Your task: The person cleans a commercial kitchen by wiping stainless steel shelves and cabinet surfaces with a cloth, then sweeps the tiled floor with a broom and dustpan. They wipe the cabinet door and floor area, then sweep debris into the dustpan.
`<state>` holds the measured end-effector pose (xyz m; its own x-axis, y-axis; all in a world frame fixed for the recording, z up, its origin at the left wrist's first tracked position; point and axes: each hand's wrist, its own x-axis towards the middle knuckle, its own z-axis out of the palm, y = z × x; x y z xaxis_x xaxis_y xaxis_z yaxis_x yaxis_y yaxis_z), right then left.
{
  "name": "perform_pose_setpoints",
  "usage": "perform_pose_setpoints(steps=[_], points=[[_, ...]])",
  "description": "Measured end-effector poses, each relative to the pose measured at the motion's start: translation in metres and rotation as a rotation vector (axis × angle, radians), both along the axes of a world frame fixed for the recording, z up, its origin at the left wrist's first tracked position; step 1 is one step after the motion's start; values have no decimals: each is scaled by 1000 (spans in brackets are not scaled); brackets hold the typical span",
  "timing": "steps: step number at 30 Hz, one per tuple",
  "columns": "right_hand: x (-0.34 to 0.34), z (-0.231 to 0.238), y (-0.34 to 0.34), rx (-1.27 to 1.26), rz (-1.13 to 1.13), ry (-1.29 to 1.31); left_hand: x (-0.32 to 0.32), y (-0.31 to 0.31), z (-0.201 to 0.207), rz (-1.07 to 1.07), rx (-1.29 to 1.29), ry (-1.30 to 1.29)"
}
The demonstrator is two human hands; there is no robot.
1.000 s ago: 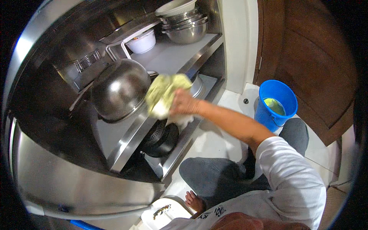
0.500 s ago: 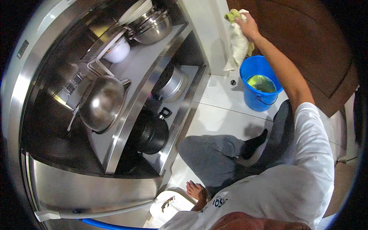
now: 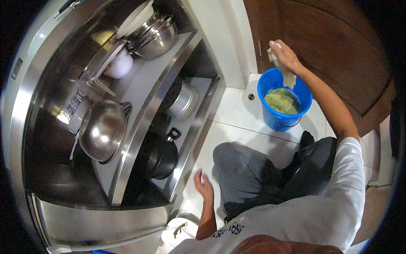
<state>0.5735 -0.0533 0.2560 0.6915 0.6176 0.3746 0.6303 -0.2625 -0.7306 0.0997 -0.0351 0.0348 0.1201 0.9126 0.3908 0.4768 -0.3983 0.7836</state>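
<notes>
Above the blue bucket (image 3: 282, 123), my right hand (image 3: 287, 59) is closed on a pale cloth (image 3: 289, 79). The cloth's lower end hangs inside the bucket's rim. Yellow-green wet fabric (image 3: 281, 101) lies in liquid at the bottom of the bucket. Whether it joins the cloth in my hand, I cannot tell. My left hand (image 3: 204, 185) is raised beside my knee, fingers loosely apart and holding nothing. It is nearest to the front edge of the metal shelf unit (image 3: 171, 186).
Left of me, the steel shelves carry a colander (image 3: 103, 130), stacked metal bowls (image 3: 160, 39), a white bowl (image 3: 120, 64), a silver pot (image 3: 186, 100) and a black pan (image 3: 165, 160). A white container (image 3: 173, 233) sits low. A floor drain (image 3: 251, 97) and a brown door (image 3: 313, 38) flank the bucket.
My right hand has come down and right, bringing the cloth from beside the bucket to over it. More fabric shows in the bucket. My left hand has risen and moved left.
</notes>
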Motion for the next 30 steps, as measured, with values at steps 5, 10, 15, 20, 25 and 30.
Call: perform_pose_setpoints(steps=[5,10,15,20,25,30], points=[[-84,-6,14,236,484,390,147,3,131,-570,288,-100],[-164,0,-20,-3,973,794,198,19,145,-380,473,-136],[-95,-1,-66,-223,682,335,115,76,135,-16,592,-65],[-32,-43,-138,-240,227,560,26,127,76,134,452,49],[-12,-73,-174,-259,122,654,9,138,-24,-305,260,981],[-3,-72,-193,-197,69,743,92,198,-52,-489,354,992]])
